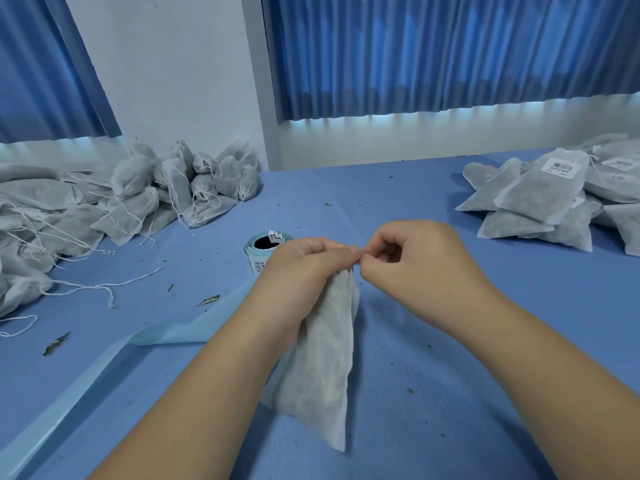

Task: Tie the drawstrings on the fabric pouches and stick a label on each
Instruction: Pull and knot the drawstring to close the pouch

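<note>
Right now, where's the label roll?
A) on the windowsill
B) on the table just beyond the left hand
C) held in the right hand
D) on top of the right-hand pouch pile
B: the label roll sits on the blue table just beyond the left hand. The left hand grips the top of the pouch, and the right hand pinches at its mouth.

On the far right, the top pouch [540,192] of the pile carries a white label [561,167] with a barcode and one line of dark characters under it, too small for me to read. Just behind it, a second label [618,163] is blurred. In the middle, the label roll [268,242] shows barcode stickers, equally illegible.
</note>
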Available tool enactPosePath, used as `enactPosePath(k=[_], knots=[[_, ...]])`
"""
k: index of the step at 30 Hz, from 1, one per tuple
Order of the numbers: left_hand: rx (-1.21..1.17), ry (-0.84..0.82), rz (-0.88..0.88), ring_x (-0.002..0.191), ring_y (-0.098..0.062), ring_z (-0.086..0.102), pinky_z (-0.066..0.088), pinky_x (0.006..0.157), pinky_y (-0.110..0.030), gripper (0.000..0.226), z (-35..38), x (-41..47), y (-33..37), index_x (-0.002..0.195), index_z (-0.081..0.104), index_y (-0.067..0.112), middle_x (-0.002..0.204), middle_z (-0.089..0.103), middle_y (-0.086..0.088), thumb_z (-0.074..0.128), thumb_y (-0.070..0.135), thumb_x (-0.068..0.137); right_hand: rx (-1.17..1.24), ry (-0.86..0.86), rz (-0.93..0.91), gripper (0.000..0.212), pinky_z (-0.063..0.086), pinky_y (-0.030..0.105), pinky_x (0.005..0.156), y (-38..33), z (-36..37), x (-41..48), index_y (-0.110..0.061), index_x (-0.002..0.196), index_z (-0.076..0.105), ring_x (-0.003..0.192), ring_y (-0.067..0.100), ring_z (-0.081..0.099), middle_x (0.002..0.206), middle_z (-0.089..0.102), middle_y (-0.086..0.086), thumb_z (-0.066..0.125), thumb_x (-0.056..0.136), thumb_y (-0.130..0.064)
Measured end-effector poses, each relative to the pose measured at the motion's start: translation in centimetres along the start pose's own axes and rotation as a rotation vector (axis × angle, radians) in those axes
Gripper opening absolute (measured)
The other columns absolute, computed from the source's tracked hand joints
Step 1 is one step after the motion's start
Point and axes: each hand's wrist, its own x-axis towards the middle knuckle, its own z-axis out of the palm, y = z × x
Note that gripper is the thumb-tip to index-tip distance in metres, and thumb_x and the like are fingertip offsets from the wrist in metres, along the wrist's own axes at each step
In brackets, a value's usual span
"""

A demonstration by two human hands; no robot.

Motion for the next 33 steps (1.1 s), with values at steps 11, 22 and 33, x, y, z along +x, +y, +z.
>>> enactPosePath(k=[11,22,33], knots=[[0.263,-0.061,0.172,0.059,-0.004,0.046,0.037,0.055,-0.010,0.016,0.3,-0.4,0.3,0.074,0.071,0.022,0.063,0.054,0.011,0.068,0.026,0.090,0.495,-0.236,0.291,0.013,0.039,0.027,0.050,0.3,-2.1,0.8,-0.011,0.065,0.062,0.053,0.016,0.047,0.058,0.051,0.004,0.060,0.078,-0.010],[0.300,-0.062,0.238,0.052,-0.003,0.040,0.033,0.049,-0.010,0.015,0.0,-0.3,0.2,0.078,0.071,0.018,0.055,0.048,0.014,0.067,0.023,0.091,1.056,-0.366,0.437,0.030,0.025,0.021,0.040,0.7,-2.4,1.1,-0.018,0.055,0.054,0.047,0.010,0.023,0.059,0.026,-0.004,0.052,0.084,-0.008],[0.360,-0.027,0.216,0.045,-0.003,0.037,0.033,0.044,-0.011,0.017,0.1,0.2,-0.4,0.076,0.067,0.020,0.050,0.046,0.017,0.063,0.023,0.093,1.249,-0.369,0.365,0.023,0.020,0.018,0.041,0.8,-1.9,0.9,-0.019,0.050,0.053,0.041,0.006,0.022,0.054,0.022,-0.007,0.058,0.073,-0.016]])
